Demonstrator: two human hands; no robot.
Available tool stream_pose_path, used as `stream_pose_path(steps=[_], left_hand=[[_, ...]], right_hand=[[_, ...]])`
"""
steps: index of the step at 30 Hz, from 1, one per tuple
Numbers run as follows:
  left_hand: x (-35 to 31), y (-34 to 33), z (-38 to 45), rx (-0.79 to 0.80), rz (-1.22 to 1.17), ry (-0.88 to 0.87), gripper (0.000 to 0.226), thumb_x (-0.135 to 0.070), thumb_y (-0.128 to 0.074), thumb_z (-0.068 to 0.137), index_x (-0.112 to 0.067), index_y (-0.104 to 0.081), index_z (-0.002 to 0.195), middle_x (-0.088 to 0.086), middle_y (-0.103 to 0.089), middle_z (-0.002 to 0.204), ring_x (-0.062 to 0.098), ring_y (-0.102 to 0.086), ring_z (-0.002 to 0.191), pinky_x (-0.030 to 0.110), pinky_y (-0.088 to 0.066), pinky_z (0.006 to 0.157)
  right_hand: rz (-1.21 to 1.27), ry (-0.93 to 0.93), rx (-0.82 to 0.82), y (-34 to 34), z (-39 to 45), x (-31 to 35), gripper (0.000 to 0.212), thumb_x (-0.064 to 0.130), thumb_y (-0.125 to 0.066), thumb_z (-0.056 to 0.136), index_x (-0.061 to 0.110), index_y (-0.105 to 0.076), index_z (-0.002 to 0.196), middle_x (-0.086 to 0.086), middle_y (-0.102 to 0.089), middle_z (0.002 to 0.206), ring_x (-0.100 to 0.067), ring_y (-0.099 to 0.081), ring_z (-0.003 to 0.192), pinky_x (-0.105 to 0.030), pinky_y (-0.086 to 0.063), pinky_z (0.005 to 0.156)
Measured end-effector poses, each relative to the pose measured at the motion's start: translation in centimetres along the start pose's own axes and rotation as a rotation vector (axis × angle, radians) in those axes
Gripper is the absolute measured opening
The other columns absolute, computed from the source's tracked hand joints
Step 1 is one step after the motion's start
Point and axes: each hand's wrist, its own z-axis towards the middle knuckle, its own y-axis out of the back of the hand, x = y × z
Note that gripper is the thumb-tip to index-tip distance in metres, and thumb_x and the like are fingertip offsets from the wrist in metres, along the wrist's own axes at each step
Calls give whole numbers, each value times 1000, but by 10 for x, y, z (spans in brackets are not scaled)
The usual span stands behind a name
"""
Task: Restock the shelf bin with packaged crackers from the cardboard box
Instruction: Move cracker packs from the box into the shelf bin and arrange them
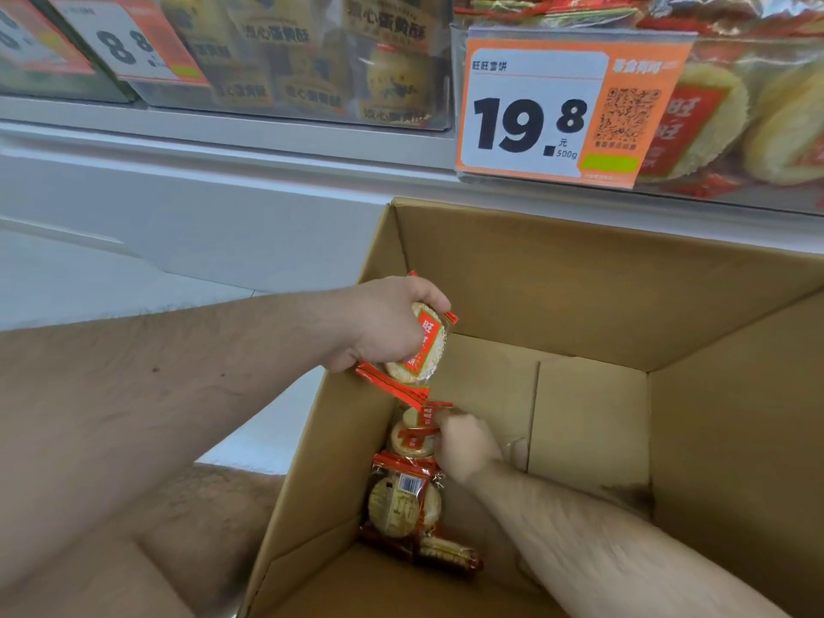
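One cardboard box (579, 278), two hands, left (388, 327) and right (468, 448), three price tags, roughly five or six cracker packets (403, 501) showing in the box.

you can read "旺旺雪饼", "19.8 元" and "500g" on the orange tag (553, 113); "8.8" on the left tag (129, 42).

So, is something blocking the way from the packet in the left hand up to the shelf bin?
Nothing visible blocks it. The left hand holds the cracker packet above the cardboard box rim, and open space lies between it and the shelf bin above.
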Motion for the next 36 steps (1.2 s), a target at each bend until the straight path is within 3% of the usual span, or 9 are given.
stream_pose_path(steps=[10, 15, 19, 22, 26, 28, 30, 32, 36], left_hand=[[-9, 3, -13, 15, -85, -78, 63, 11, -47, 76, -41, -58, 109, 7, -59, 111, 35, -65, 100, 42, -56, 79], [-29, -2, -33, 65, -187, -178, 67, 13, -43, 76, -39, -57, 115, 10, -60, 113, 25, -64, 96, 35, -52, 73], [-56, -15, -57, 227, -389, -302, 67, 3, -50, 60, -30, -59, 118, 10, -67, 110, 24, -66, 94, 38, -52, 79], [-80, -26, -76, 333, -685, -418, 43, -12, -63, 59, -18, -65, 102, 8, -69, 98, 23, -67, 82, 38, -52, 80], [-96, -43, -80, 187, -676, -523, 44, -3, -74, 77, -12, -63, 119, 11, -73, 109, 30, -69, 101, 50, -51, 97], [-100, -46, -80, 109, -645, -562, 46, 7, -70, 80, -9, -60, 123, 10, -74, 105, 28, -71, 97, 43, -56, 86], [-103, -45, -83, 41, -580, -629, 59, 12, -71, 78, -20, -56, 126, 6, -75, 101, 21, -72, 89, 36, -59, 73], [-106, -45, -88, 5, -424, -716, 75, 8, -74, 77, -42, -51, 127, 4, -73, 104, 23, -72, 89, 44, -60, 77], [-121, -45, -101, -81, -55, -882, 94, -6, -74, 78, -73, -30, 127, -11, -64, 119, 27, -70, 89, 49, -58, 80]], right_hand=[[186, 46, -437, 144, -84, -26, 8, 3, -53, 85, 10, -55, 83, -12, -66, 92, -33, -61, 85, -41, -47, 73], [271, 128, -686, 219, -152, -16, 30, 4, -59, 89, 29, -49, 75, 7, -65, 116, -7, -61, 104, -25, -50, 89], [170, 277, -780, 253, -183, -1, 20, 1, -63, 86, 19, -55, 80, 10, -61, 119, 2, -52, 114, -11, -42, 97], [34, 427, -796, 266, -195, 3, 14, -2, -62, 80, 11, -59, 81, 2, -65, 115, -2, -54, 116, -5, -36, 99], [-38, 529, -800, 284, -208, 7, 24, 0, -63, 71, 20, -57, 84, -3, -65, 118, -10, -57, 114, -8, -38, 99], [-6, 482, -813, 293, -214, 8, 18, 8, -64, 68, 20, -61, 81, 2, -65, 117, -6, -58, 109, -4, -37, 94], [69, 395, -855, 303, -217, 5, 15, 20, -64, 67, 23, -62, 81, 11, -63, 115, -1, -56, 109, -1, -34, 92], [116, 297, -872, 314, -222, 1, 25, 28, -67, 69, 29, -59, 92, 20, -57, 110, 1, -53, 109, 0, -33, 89], [28, 207, -716, 334, -229, -5, 72, 38, -78, 73, 29, -41, 134, 17, -46, 126, 0, -42, 118, -13, -35, 100]])
